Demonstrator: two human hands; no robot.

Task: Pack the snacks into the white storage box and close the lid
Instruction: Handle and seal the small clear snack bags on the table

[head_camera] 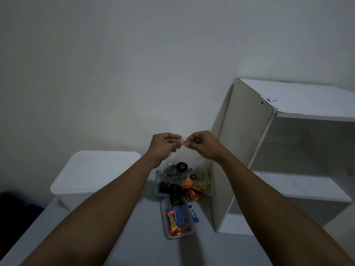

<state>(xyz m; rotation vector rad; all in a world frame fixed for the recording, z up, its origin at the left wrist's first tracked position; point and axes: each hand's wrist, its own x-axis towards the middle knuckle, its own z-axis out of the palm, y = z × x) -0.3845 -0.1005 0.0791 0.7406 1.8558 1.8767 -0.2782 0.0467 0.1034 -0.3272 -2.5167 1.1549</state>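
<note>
Nearest to us, our two forearms reached out over the grey table [134, 237], and the left hand [163, 144] and right hand [201, 144] met at their fingertips above the snacks. Both hands pinched the top edge of a clear plastic bag [180, 166], thumb against forefinger, with the other fingers curled in. The bag hung down from that pinch with dark round packets inside it.

We take the white storage box [92, 173] as our landmark. It stood to the left of the hanging bag, near it but apart, and its lid was on. We judged that nothing could go in until that lid came off.

To the right of the box and closer to us lay a clear tray [165, 217] holding red and blue wrapped bars. A blue packet [192, 213] lay just beside the tray, on the side away from the box. Between that tray and the bag, more wrappers sat heaped in another shallow container [158, 191]. Farther right of the box stood a white shelf unit [288, 150].

So, by our reading, the packing had hardly begun: every snack we could see was outside the box.
</note>
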